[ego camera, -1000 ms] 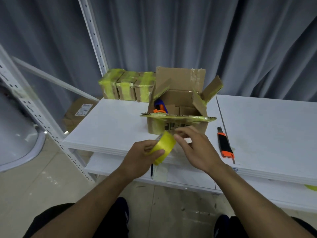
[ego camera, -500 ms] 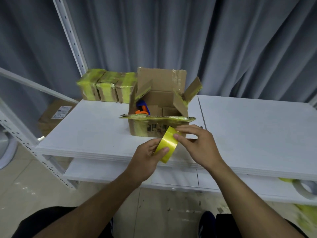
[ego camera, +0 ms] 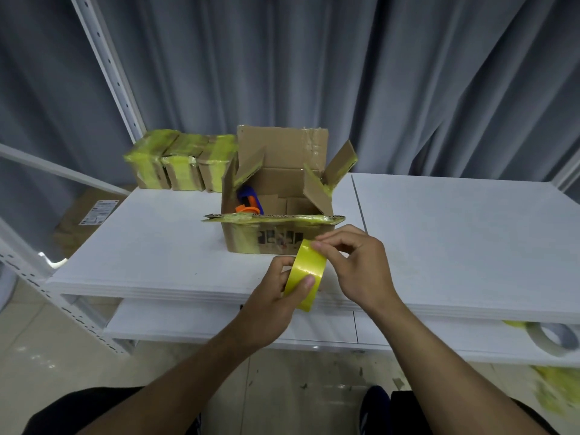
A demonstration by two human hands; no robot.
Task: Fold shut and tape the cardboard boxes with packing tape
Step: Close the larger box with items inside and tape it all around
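An open cardboard box (ego camera: 276, 237) with old yellow tape on its flaps stands on the white table (ego camera: 150, 246). All its flaps are up or out, and a blue and orange object (ego camera: 248, 202) lies inside. Just in front of the box, my left hand (ego camera: 276, 299) grips a yellow roll of packing tape (ego camera: 306, 274) upright, thumb on its outer face. My right hand (ego camera: 354, 265) has its fingertips curled onto the top edge of the roll, picking at the tape.
Three boxes wrapped in yellow tape (ego camera: 180, 163) stand in a row at the table's back left. A pale tape roll (ego camera: 547, 339) lies on the lower shelf at right. A white shelf upright (ego camera: 106, 67) rises at left, with a grey curtain behind.
The view has swung left, so the orange knife on the table is out of sight. Both hands stay on the tape roll, which now stands a little more upright.
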